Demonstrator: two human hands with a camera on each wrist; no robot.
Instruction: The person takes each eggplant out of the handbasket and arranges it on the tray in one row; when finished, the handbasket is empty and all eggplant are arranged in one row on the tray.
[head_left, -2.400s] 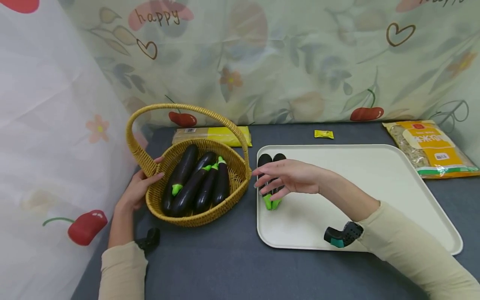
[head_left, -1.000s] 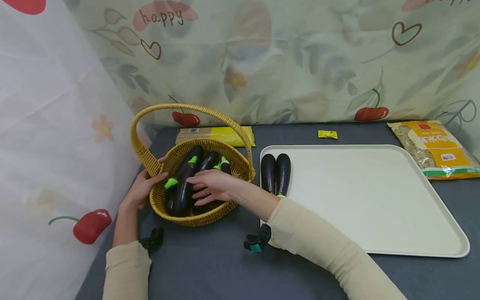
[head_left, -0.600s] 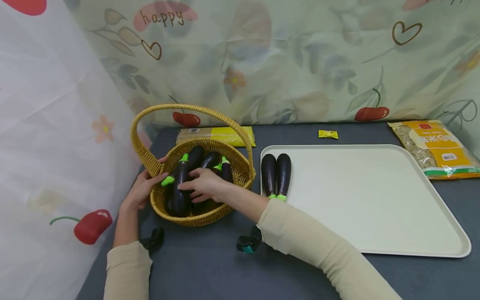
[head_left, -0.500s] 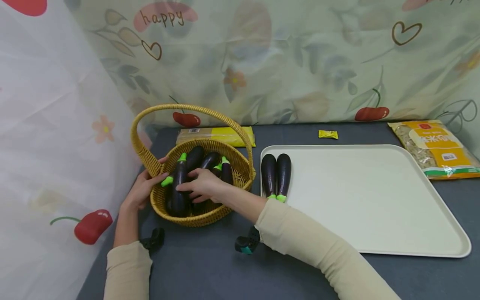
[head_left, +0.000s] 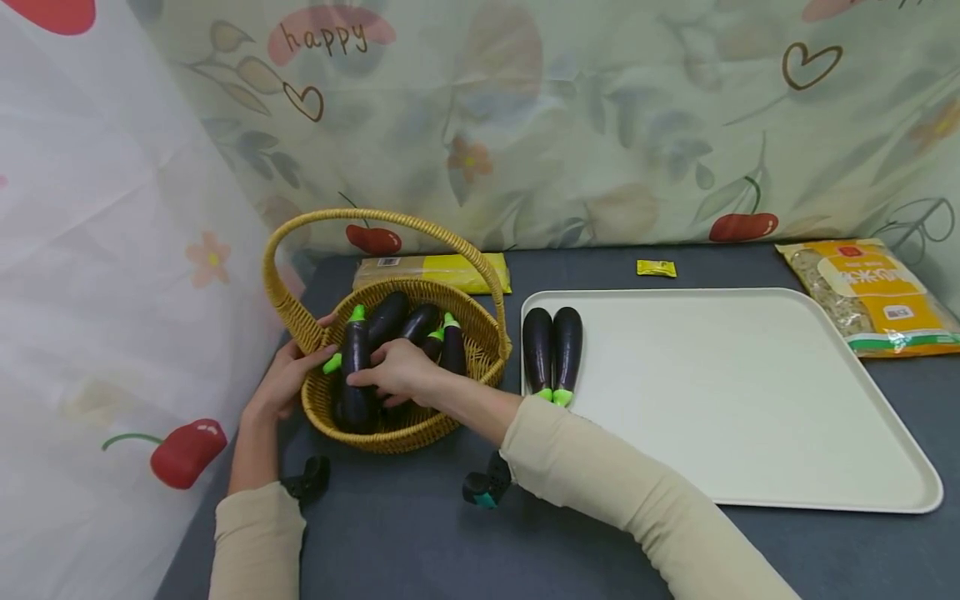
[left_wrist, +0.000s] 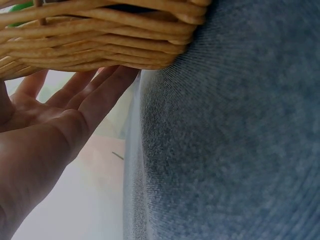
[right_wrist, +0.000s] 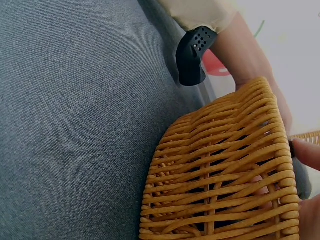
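Observation:
A woven basket (head_left: 408,440) with an arched handle holds several dark eggplants with green stems. My left hand (head_left: 281,379) grips the basket's left side near the handle's base, thumb over the rim. In the left wrist view, the left hand's fingers (left_wrist: 102,95) lie against the outside of the weave. Inside the basket my right hand (head_left: 405,371) holds an eggplant (head_left: 356,337), thumb across its front and stem pointing up. Its other fingers are partly hidden among the eggplants. In the right wrist view the basket wall (right_wrist: 225,185) covers most of that hand.
A white tray (head_left: 720,400) lies to the right, with two eggplants (head_left: 567,350) side by side at its left edge. Behind the basket is a yellow packet (head_left: 453,272). A small yellow sachet (head_left: 656,268) and an orange bag (head_left: 873,296) lie at the back.
My right hand has moved left from above the tray into the basket, its fingers closing. One eggplant there has shifted left and turned more upright. My left hand stays at the basket.

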